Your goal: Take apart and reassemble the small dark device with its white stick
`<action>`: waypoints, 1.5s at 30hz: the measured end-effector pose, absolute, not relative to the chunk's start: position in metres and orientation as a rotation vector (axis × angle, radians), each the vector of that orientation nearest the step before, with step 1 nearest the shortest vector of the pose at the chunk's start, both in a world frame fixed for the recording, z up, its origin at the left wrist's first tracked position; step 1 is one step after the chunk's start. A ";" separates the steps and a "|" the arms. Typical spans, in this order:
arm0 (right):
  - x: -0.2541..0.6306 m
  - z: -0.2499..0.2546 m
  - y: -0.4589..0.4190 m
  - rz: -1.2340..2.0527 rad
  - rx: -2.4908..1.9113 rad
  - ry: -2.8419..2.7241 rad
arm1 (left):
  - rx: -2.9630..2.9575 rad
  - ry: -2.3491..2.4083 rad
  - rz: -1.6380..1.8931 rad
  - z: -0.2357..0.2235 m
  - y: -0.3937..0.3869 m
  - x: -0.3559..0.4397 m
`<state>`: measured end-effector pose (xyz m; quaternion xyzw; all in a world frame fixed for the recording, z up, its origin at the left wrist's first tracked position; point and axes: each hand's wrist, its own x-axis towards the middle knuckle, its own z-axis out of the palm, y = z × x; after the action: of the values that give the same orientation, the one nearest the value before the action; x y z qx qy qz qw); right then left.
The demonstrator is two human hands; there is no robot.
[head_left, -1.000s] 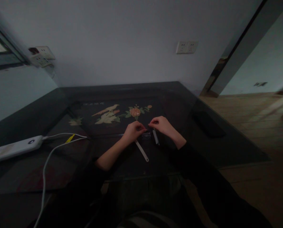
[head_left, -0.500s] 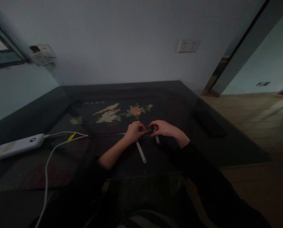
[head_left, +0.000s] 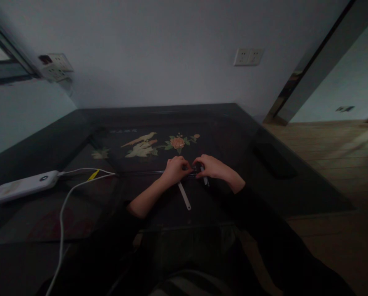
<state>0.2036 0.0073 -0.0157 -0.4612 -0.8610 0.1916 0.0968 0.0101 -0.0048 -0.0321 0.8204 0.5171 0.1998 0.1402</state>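
My left hand (head_left: pixel 175 169) is closed, thumb and forefinger pinched together over the dark tabletop. What lies between those fingertips is too small and dark to make out. From under this hand a thin pale strip (head_left: pixel 185 197) with a small hole at its end slants toward me; whether the hand grips it I cannot tell. My right hand (head_left: pixel 211 166) curls its thumb and fingers around a small dark object (head_left: pixel 197 167). Just below those fingers shows a narrow silver-edged piece (head_left: pixel 206 181). The fingertips of both hands nearly meet.
The dark glass-topped table (head_left: pixel 313 197) bears a bird-and-flower picture (head_left: pixel 177 143). A white power bank (head_left: pixel 25 187) with a white cable (head_left: pixel 61 234) lies at the left. A black flat object (head_left: pixel 274 160) is at the right. Wall sockets (head_left: pixel 248 56) are behind.
My right hand has come down slightly and its fingers have closed around the small dark object. The left hand stays nearly in place; the pale strip has swung a little to the left.
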 end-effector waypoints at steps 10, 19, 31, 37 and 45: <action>0.201 -0.013 0.005 0.545 -1.368 -2.578 | 2.352 1.543 0.524 -0.029 -0.009 0.013; 0.200 -0.012 0.004 0.545 -1.382 -2.566 | 2.315 1.535 0.535 -0.029 -0.010 0.013; 0.199 -0.012 0.005 0.526 -1.401 -2.580 | 2.255 1.545 0.516 -0.027 -0.009 0.015; 0.198 -0.010 0.004 0.516 -1.413 -2.569 | 2.184 1.580 0.541 -0.028 -0.008 0.015; 0.196 -0.004 -0.001 0.508 -1.447 -2.567 | 2.095 1.622 0.426 -0.023 -0.004 0.018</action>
<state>0.1962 -0.0013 -0.0038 -0.4825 -0.8561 0.1693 0.0755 0.0178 -0.0036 -0.0229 0.7603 0.5887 0.1546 0.2269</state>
